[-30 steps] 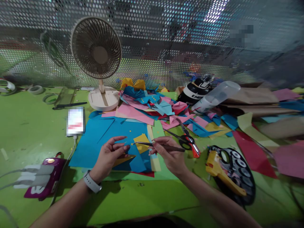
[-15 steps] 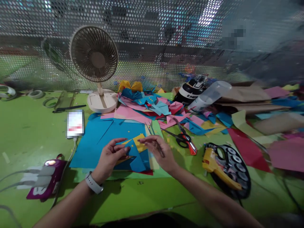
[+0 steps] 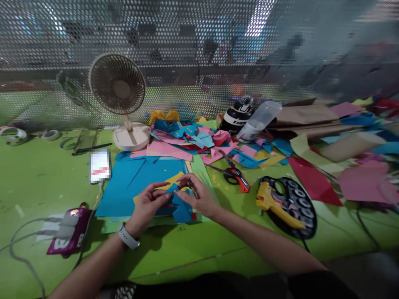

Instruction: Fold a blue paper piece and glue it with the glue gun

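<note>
My left hand [image 3: 146, 206] pinches a small cut piece of blue paper [image 3: 182, 213] between thumb and fingers. Across from it, my right hand [image 3: 202, 198] has its thumb and forefinger closed at the upper edge of that same piece. Thin metal tweezers [image 3: 194, 190] are tucked in the right hand, mostly hidden by the fingers. Yellow paper [image 3: 176, 179] shows behind and under the blue piece. Both hands are over a large blue sheet [image 3: 121, 178] with green paper [image 3: 199, 166] beneath it.
Scissors [image 3: 230, 175] and an orange-red cutter [image 3: 243, 185] lie right of the hands. Farther right, a yellow glue gun [image 3: 280, 209] rests on a black tray [image 3: 308, 224]. Paper scraps [image 3: 204, 140], bottles [image 3: 260, 120] and a fan [image 3: 131, 138] stand behind. A power strip [image 3: 64, 245] and phone [image 3: 99, 166] are left.
My right hand has moved left and closed its fingers on the blue piece; the tweezers have turned back into the hand. The camera view has shifted slightly right and up.
</note>
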A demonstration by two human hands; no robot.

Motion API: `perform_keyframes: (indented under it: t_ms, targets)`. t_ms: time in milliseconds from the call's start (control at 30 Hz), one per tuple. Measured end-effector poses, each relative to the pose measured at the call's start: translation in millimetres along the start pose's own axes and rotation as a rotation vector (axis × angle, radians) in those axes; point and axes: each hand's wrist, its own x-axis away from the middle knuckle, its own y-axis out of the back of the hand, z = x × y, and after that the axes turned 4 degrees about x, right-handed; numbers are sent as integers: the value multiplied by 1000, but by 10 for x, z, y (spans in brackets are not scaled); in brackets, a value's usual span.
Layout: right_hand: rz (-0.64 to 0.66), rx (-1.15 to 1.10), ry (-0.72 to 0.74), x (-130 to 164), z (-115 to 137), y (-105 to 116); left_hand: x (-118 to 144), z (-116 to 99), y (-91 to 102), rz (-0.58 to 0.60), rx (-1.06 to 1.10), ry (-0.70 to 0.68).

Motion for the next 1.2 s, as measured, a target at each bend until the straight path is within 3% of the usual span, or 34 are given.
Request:
perform_keyframes:
  t_ms: [233, 633, 867, 1000, 1200]
  targets:
    - [70, -223, -138, -35, -35, 44, -6, 35, 33, 9, -1, -56]
    - [102, -335, -167, -71, -51, 38, -33, 92, 72, 6, -56, -76]
    - [95, -276, -183, -72, -6, 24, -27, -9, 77, -80, 2, -92]
    - [125, -97, -90, -77, -47, -9, -77, -50, 143, -136, 54, -112]
    - [35, -82, -48, -165, -179, 71, -85, -36, 174, -111, 34, -69]
